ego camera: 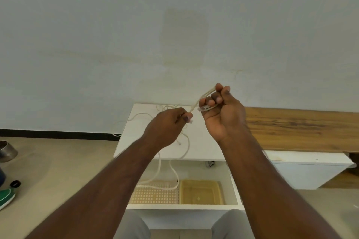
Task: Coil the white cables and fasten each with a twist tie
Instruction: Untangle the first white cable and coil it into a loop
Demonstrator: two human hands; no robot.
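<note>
Two bare forearms are reaching up from the lower frame, both hands gripping a thin white cable [202,97] at centre.

Grey-trousered knees are showing at the bottom edge, below a white open compartment [236,190] holding a pale perforated tray [155,196] and a translucent yellow plastic tub [201,193]. Higher up, the left hand [168,125] is pinching the cable near a clear plug, while the right hand [221,111] is curling its fingers around several gathered loops. Slack cable is trailing over the white tabletop [204,141] and hanging down into the compartment. Right of centre, a brown wooden plank [303,128] is lying against the pale wall.
</note>
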